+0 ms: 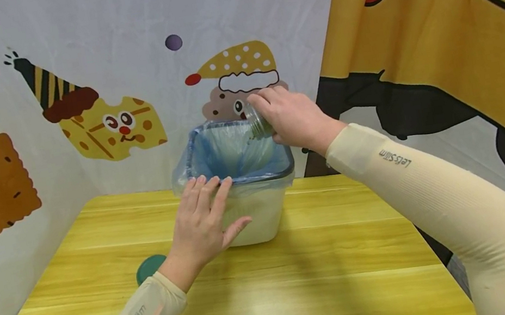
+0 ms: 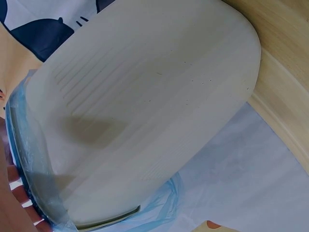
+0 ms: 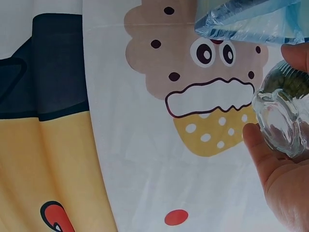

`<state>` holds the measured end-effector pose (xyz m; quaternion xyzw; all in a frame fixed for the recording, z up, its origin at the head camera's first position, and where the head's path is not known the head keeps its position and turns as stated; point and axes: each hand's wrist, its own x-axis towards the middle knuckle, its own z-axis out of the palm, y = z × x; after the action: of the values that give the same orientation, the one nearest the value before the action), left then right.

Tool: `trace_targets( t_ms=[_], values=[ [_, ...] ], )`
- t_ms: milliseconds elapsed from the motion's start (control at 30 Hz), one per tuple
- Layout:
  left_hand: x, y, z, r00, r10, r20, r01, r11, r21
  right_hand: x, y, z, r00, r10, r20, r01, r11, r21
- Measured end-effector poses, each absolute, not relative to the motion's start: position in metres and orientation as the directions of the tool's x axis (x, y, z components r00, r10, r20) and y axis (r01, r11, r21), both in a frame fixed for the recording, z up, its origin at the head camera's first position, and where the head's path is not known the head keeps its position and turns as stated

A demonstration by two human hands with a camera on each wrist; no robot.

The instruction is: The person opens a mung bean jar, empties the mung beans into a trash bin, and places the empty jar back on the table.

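Observation:
A white bin [image 1: 254,218] lined with a blue plastic bag [image 1: 211,150] stands on the table. My right hand [image 1: 293,118] grips a small clear glass jar [image 1: 256,121] and holds it tilted over the bin's opening at the right. Dark green contents lie inside the jar, and a few bits show at its mouth. In the right wrist view the jar [image 3: 285,113] sits between thumb and fingers. My left hand [image 1: 198,224] rests against the bin's near rim with fingers extended. The left wrist view shows the bin's side [image 2: 145,96] and fingertips [image 2: 20,195] at the rim.
A round green lid [image 1: 149,267] lies on the wood-grain table [image 1: 340,275], left of the bin and partly behind my left wrist. A white cartoon-print cloth [image 1: 112,25] hangs behind, with a yellow patterned curtain [image 1: 437,40] at the right.

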<state>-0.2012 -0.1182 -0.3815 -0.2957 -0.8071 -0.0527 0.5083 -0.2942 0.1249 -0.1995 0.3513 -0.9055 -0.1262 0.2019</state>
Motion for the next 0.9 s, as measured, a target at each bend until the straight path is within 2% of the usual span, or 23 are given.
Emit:
trace_targets(
  t_ms=[367, 900],
  values=[
    [-0.2008, -0.1181, -0.3806, -0.304, 0.422, 0.854, 0.532, 0.819, -0.215, -0.2929, 0.1235, -0.1984, -0.680, -0.682, 0.269, -0.578, 0.724, 0.377],
    [-0.2014, -0.1185, -0.3813, -0.310, 0.421, 0.853, 0.532, 0.820, -0.212, -0.2924, 0.1213, -0.1931, -0.643, -0.712, 0.282, -0.582, 0.694, 0.424]
  ],
)
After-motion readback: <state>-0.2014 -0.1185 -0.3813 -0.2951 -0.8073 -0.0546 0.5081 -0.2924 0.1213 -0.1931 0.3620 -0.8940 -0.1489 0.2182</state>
